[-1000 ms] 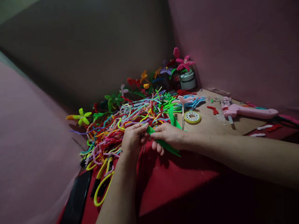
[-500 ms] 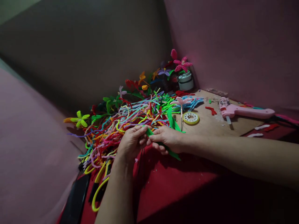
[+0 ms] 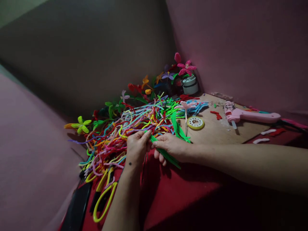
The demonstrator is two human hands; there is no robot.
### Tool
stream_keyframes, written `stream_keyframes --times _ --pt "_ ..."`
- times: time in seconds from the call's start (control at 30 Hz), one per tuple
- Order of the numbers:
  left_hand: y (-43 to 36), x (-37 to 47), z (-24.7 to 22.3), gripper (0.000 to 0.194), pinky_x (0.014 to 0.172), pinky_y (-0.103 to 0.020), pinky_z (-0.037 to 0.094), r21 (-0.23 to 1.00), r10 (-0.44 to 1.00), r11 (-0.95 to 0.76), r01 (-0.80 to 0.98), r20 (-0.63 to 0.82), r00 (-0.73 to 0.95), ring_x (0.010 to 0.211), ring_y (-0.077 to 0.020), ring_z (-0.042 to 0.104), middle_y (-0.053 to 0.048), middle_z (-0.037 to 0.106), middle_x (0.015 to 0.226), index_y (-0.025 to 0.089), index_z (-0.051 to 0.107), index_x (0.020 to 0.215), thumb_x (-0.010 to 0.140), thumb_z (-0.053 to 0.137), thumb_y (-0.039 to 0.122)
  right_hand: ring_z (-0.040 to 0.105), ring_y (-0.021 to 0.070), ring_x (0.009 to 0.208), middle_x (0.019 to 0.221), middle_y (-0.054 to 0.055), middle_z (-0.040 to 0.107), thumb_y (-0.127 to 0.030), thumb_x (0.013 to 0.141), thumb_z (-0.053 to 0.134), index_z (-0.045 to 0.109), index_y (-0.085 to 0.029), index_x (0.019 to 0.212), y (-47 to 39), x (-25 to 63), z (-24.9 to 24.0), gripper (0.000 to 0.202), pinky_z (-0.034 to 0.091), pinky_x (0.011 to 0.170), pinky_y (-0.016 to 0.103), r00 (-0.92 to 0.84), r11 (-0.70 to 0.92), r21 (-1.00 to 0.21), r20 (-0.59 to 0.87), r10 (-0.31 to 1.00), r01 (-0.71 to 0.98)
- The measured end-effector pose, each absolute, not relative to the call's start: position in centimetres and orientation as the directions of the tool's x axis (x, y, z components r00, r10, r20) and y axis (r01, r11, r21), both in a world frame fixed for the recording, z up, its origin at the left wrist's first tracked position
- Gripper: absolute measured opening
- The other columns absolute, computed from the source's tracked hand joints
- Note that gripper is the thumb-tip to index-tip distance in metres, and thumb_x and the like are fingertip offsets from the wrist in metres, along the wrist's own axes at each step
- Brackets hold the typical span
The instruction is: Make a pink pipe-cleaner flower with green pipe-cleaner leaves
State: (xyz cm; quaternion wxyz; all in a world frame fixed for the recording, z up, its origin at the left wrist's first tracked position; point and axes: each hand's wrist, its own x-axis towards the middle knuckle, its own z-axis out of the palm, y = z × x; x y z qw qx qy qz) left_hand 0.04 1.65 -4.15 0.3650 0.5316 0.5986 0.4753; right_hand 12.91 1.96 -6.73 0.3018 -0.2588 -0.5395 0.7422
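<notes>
Near the middle of the frame, the left hand (image 3: 137, 147) pinches the upper end of a green strip (image 3: 170, 158) between thumb and bent fingers. The right hand (image 3: 171, 147) has its thumb and fingers closed on the same strip, whose loose end slants toward the lower right. Just above the right wrist lie green leaves (image 3: 177, 129), beside a pale pink flower (image 3: 185, 105) and a round spool (image 3: 195, 123). Colourful fuzzy wires (image 3: 141, 117) heap up left of centre; yellow-handled scissors (image 3: 96, 215) lie lower left, a pink glue gun (image 3: 257, 116) at right.
</notes>
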Motion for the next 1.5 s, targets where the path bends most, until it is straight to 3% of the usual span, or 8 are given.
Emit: stream_keyframes --times 0.33,0.6,0.73,0.8,0.9,1.03,1.23,1.5 --pt "1.6 -0.5 -3.7 0.024 0.036 -0.015 0.024 0.986 0.987 0.138 -0.094 -0.13 0.09 0.037 -0.0022 0.037 0.002 0.049 0.049 0.011 0.055 0.063 0.069 0.064 0.033 0.048 0.0076 0.034 0.049 -0.002 0.055 -0.021 0.084 0.04 0.052 -0.013 0.074 3.1 13.2 -7.0 0.017 0.041 0.032 0.018 -0.693 -0.304 -0.92 -0.052 0.719 -0.247" --pt "1.6 -0.8 -3.8 0.023 0.035 -0.015 0.024 0.982 0.974 0.184 -0.027 -0.179 0.142 0.036 -0.0024 0.035 0.001 0.049 0.047 0.011 0.054 0.063 0.068 0.066 0.03 0.047 0.0071 0.034 0.047 -0.002 0.054 -0.019 0.083 0.039 0.052 -0.013 0.072 3.0 13.2 -6.8 0.018 0.041 0.032 0.017 -0.678 -0.282 -0.937 -0.071 0.732 -0.207" --pt "1.7 -0.8 -3.8 0.021 0.037 -0.014 0.026 0.977 0.971 0.188 -0.104 -0.169 0.172 0.037 -0.0017 0.036 0.003 0.049 0.049 0.012 0.059 0.08 0.069 0.066 0.029 0.048 0.0076 0.034 0.047 -0.001 0.055 -0.018 0.083 0.039 0.051 -0.013 0.071 3.0 13.3 -6.6 0.018 0.041 0.032 0.017 -0.69 -0.293 -0.934 -0.075 0.72 -0.204" --pt "1.7 -0.8 -3.9 0.024 0.037 -0.014 0.025 0.983 0.982 0.139 -0.119 -0.121 0.145 0.037 -0.0024 0.038 0.004 0.048 0.048 0.012 0.06 0.084 0.069 0.065 0.03 0.047 0.0074 0.033 0.047 -0.002 0.055 -0.018 0.083 0.039 0.051 -0.013 0.071 3.0 13.4 -6.4 0.018 0.04 0.032 0.018 -0.688 -0.293 -0.937 -0.086 0.721 -0.19" --pt "1.8 -0.7 -4.0 0.02 0.036 -0.015 0.022 0.993 0.996 0.06 -0.103 -0.053 0.067 0.035 -0.0028 0.036 0.004 0.045 0.043 0.011 0.06 0.076 0.068 0.065 0.028 0.047 0.0074 0.033 0.048 -0.001 0.055 -0.018 0.083 0.039 0.051 -0.013 0.071 2.8 13.4 -6.3 0.018 0.041 0.032 0.018 -0.69 -0.281 -0.944 -0.089 0.719 -0.172" --pt "2.0 -0.7 -4.2 0.019 0.033 -0.015 0.017 0.974 0.99 0.139 -0.177 -0.132 0.054 0.03 -0.001 0.028 0.006 0.041 0.039 0.009 0.058 0.069 0.065 0.067 0.026 0.048 0.0076 0.034 0.049 -0.001 0.055 -0.02 0.084 0.039 0.051 -0.013 0.073 2.7 13.4 -6.5 0.018 0.041 0.032 0.018 -0.712 -0.26 -0.953 -0.073 0.698 -0.156" --pt "2.0 -0.5 -4.2 0.02 0.033 -0.014 0.022 0.923 0.973 0.227 -0.31 -0.225 0.04 0.027 0.0 0.024 0.008 0.037 0.037 0.012 0.05 0.059 0.065 0.064 0.024 0.046 0.0059 0.034 0.049 -0.003 0.054 -0.02 0.081 0.041 0.05 -0.014 0.072 2.3 13.1 -6.7 0.015 0.041 0.032 0.016 -0.684 -0.166 -0.976 -0.027 0.729 -0.139" --pt "1.8 -0.3 -4.0 0.029 0.032 -0.015 0.014 0.95 0.984 0.026 -0.312 -0.08 -0.161 0.028 0.0007 0.025 0.008 0.039 0.04 0.014 0.044 0.056 0.057 0.07 0.026 0.04 0.0057 0.029 0.045 -0.004 0.051 -0.026 0.082 0.039 0.05 -0.014 0.07 2.0 12.6 -6.8 0.02 0.035 0.029 0.017 -0.67 -0.198 -0.97 -0.055 0.74 -0.139"
